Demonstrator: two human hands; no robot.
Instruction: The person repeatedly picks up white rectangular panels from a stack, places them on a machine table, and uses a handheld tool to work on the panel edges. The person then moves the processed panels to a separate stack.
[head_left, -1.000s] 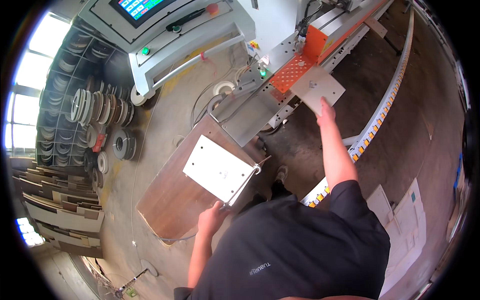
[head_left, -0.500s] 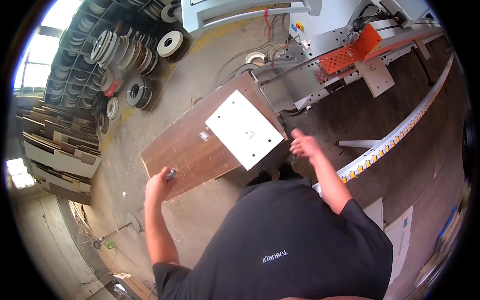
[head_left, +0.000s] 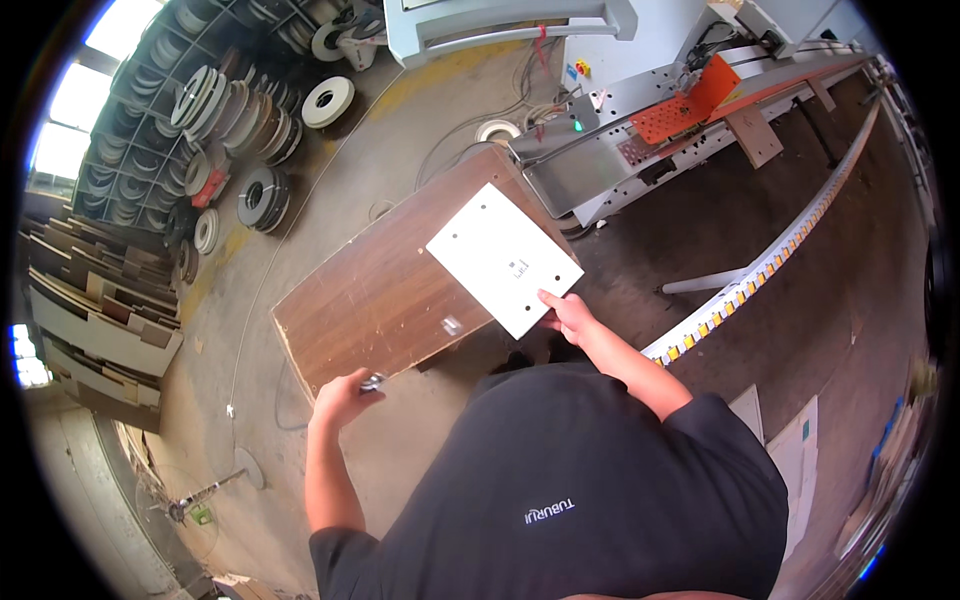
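A white rectangular panel [head_left: 490, 248] with dark holes in its corners and a small label lies on a brown wooden tabletop [head_left: 370, 275]. My right hand [head_left: 572, 318] is closed on the panel's near right edge, thumb on top; its other fingers are mostly hidden underneath. Beside the tabletop's near left corner, my left hand [head_left: 345, 398] is closed round a small shiny metallic object [head_left: 373, 382] whose kind I cannot make out. A small pale piece [head_left: 451, 325] shows blurred over the tabletop close to its near edge.
A machine with an orange perforated guard [head_left: 690, 105] stands at the far right, beside a curved rail [head_left: 745, 290] with yellow rollers. Edging rolls [head_left: 265, 195] and a rack fill the far left. Stacked boards [head_left: 100, 335] stand at left; a cable [head_left: 290, 235] crosses the floor.
My right hand has moved from beside the panel onto its near edge and closed on it. My left hand has shifted nearer and right. The pale piece has moved toward the tabletop's near edge.
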